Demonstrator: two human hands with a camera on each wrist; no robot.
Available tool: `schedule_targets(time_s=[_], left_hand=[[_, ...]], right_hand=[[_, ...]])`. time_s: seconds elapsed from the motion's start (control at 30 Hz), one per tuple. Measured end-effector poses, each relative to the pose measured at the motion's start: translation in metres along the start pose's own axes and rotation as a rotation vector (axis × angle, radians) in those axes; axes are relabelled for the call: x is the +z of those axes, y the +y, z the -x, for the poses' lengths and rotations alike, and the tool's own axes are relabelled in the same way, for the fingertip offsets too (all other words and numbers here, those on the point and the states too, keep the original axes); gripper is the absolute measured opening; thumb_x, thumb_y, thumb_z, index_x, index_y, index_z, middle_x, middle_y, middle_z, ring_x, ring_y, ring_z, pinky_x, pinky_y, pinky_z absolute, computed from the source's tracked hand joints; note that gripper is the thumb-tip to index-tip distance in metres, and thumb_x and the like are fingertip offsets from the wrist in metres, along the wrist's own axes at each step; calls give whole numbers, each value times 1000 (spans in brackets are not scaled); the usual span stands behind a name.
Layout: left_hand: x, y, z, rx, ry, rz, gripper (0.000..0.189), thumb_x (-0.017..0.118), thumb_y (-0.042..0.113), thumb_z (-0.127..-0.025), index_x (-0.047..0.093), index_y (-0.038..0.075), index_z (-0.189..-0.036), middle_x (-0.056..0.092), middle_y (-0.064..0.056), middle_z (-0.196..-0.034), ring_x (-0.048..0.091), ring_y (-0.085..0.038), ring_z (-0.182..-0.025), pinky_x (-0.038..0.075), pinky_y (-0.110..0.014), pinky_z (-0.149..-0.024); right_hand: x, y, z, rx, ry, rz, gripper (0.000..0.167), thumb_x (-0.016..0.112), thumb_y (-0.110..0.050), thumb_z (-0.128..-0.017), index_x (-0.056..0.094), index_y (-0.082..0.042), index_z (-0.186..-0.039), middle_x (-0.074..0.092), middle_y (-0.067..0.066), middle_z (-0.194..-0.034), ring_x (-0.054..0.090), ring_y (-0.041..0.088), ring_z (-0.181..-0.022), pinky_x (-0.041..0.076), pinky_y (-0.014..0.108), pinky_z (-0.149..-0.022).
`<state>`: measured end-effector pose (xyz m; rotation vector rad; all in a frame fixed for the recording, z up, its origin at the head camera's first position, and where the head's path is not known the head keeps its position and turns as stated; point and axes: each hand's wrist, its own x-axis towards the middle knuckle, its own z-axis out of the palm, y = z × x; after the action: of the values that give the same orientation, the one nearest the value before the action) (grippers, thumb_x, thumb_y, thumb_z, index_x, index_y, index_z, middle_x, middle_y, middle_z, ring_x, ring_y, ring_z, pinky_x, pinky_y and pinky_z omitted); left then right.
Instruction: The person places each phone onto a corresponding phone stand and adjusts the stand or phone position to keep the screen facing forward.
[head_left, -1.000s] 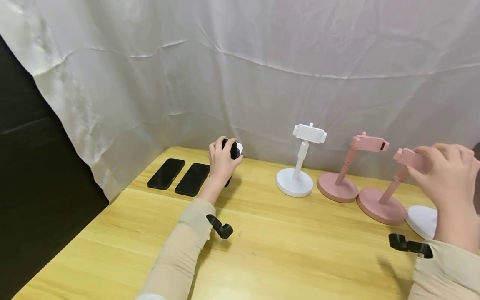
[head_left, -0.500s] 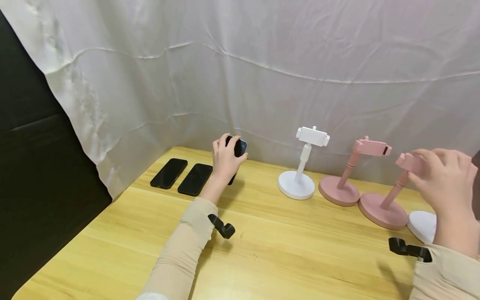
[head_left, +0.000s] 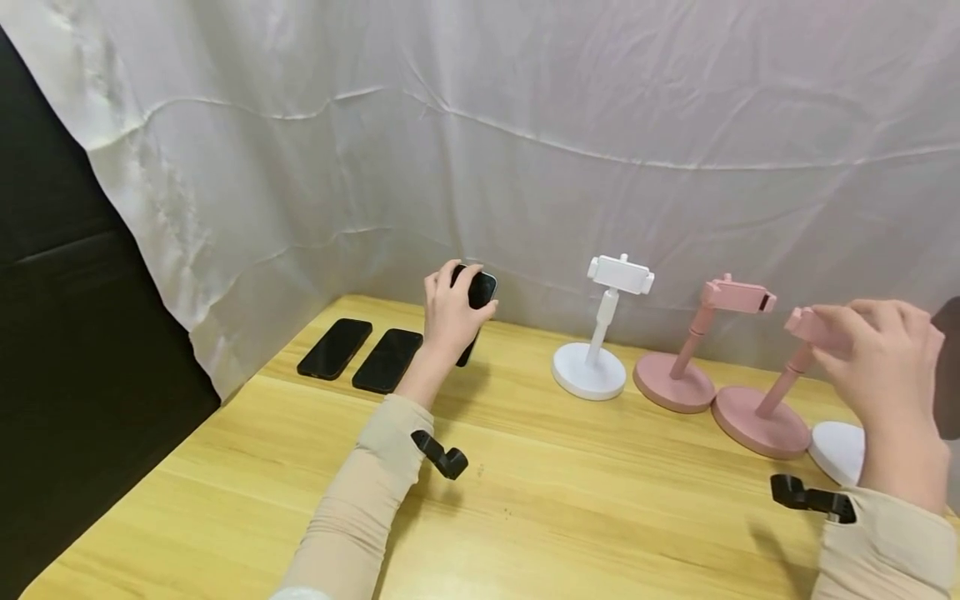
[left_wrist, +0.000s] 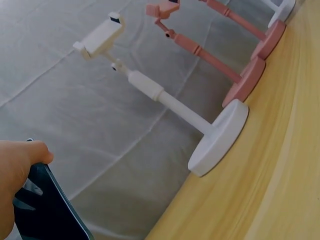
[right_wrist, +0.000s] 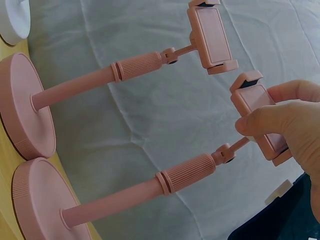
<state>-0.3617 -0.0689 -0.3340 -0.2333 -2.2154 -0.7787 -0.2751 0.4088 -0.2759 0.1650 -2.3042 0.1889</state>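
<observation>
1. The left hand (head_left: 450, 317) pinches a black phone (head_left: 483, 289) near its top, tilted up, just beside two flat phones (head_left: 386, 360) on the counter (head_left: 562, 517); whether its lower end touches down, I cannot tell.
2. The right hand (head_left: 885, 358) pinches the clamp (right_wrist: 255, 100) of the rightmost pink stand (right_wrist: 120, 200) between thumb and fingers.
3. The step in hand seems to be picking up the phone while steadying the clamp.
4. The next move probably calls for carrying it rightward, clear of the upright white stand (head_left: 591, 373).

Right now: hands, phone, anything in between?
Left hand grips tilted phone; contact with table unclear. Right hand pinches pink clamp. White stand, neighbouring pink stand between hands.
</observation>
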Motion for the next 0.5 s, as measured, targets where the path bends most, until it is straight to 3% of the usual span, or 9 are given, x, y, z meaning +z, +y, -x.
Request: schedule_targets(time_s=[0.33,0.5], left_hand=[[-11,12,-3,18,3,6,52,77,35,-82,60,20,-129,47,-12,-142,41,-37,-125,43,-49,-100],[-15,19,-3,48,16,24,53,78,34,-81,61,17,-129,48,-14,-141,41,-38,-123,42,-49,-99]], right_hand=[[4,-2,-1,-38,65,6,38,75,5,-74,62,-2,-109,51,26,-116,34,52,-124,21,69,-102],[2,-3,1,-27,44,9,39,73,6,-74,61,-3,-110,50,27,-118,34,52,-125,21,70,-102]])
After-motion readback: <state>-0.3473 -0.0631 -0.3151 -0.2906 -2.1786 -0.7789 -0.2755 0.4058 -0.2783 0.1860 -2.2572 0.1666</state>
